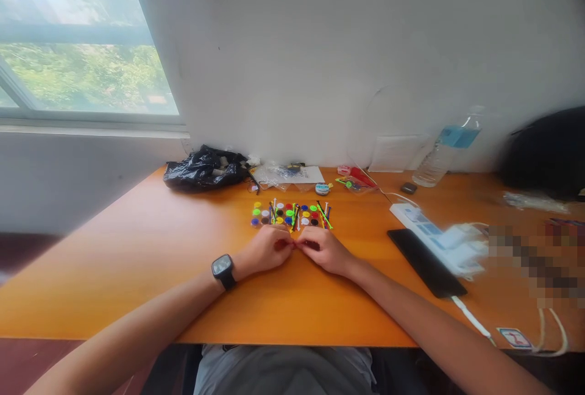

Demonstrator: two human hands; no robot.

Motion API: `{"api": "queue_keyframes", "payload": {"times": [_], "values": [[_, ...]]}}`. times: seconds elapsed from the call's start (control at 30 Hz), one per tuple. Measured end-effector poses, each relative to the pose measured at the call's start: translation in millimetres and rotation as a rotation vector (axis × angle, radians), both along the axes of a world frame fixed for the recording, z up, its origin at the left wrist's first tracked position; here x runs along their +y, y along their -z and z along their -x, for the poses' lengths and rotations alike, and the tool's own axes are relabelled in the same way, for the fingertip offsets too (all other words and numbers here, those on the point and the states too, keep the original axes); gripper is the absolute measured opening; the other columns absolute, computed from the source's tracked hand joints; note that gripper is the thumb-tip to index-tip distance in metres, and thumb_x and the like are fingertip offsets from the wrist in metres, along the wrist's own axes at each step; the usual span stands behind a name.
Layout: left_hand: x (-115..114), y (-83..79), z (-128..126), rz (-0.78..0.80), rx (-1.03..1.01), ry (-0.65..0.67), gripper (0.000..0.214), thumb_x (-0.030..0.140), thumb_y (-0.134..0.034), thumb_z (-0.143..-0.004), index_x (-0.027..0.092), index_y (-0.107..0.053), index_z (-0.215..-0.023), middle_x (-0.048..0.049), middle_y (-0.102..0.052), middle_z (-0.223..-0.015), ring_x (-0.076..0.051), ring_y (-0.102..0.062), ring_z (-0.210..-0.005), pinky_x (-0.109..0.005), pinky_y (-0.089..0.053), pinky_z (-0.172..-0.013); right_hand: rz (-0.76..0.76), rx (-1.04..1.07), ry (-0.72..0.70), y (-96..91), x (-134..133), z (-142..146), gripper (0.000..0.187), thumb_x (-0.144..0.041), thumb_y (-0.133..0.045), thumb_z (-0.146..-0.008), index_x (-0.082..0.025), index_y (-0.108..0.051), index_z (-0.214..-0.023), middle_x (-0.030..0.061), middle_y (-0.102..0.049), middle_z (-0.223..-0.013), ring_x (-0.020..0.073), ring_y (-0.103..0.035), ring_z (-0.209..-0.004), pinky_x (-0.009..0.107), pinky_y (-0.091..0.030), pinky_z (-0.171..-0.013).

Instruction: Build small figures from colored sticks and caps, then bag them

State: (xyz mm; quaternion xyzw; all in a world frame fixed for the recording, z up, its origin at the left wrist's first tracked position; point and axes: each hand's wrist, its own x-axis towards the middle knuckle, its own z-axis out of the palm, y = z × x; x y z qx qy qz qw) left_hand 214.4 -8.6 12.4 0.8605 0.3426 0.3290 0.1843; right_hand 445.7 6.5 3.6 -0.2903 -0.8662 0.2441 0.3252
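Note:
Fingertips of my left hand (273,247) and my right hand (325,251) meet in a pinch just above the table. Whatever they hold, if anything, is too small and hidden to name. Right beyond them lie small round coloured discs (255,222) in three clusters: yellow, green, blue, red, white and black. Thin coloured sticks (325,214) with small heads rest across the clusters. My left wrist wears a black smartwatch (222,265).
Behind the discs are a black plastic bag (201,169), a small round tin (322,189) and a red item (363,177). To the right are a phone (425,261), a power strip (425,224), cables and a leaning water bottle (439,157). The wooden table (137,249) meets the wall.

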Motion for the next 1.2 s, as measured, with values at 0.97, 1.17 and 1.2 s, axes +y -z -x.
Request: {"api": "queue_keyframes", "payload": {"times": [0.97,1.17,1.2], "values": [[-12.9,-19.5,13.9,-0.087,-0.19,-0.278,0.016,0.025,-0.054,-0.104,0.023,-0.068,-0.111,-0.0066,-0.071,-0.107,-0.026,-0.057,-0.106,-0.041,-0.048,-0.098,0.57,0.157,0.306,-39.3,-16.7,-0.8,0.051,-0.068,-0.051,-0.101,-0.021,-0.07,-0.112,0.0068,-0.078,-0.091,0.0136,-0.058,-0.051,0.025,-0.042,-0.045],[-14.6,-19.8,13.2,-0.039,-0.219,-0.29,0.018,0.03,-0.053,-0.106,0.023,-0.068,-0.112,-0.0067,-0.071,-0.109,-0.026,-0.057,-0.107,-0.04,-0.048,-0.095,0.718,0.36,0.253,-52.0,-16.5,-6.4,0.058,-0.07,-0.041,-0.103,-0.02,-0.07,-0.098,-0.0094,-0.031,-0.04,0.0104,-0.024,-0.038,0.023,-0.024,-0.044],[-15.2,-20.6,13.0,-0.031,-0.217,-0.286,0.018,0.03,-0.053,-0.106,0.023,-0.069,-0.112,-0.0067,-0.071,-0.109,-0.026,-0.057,-0.106,-0.04,-0.048,-0.096,0.685,0.39,0.285,-51.8,-14.4,-7.6,0.055,-0.069,-0.044,-0.103,-0.02,-0.069,-0.096,-0.0094,-0.031,-0.042,0.0105,-0.024,-0.039,0.024,-0.024,-0.044]]}}
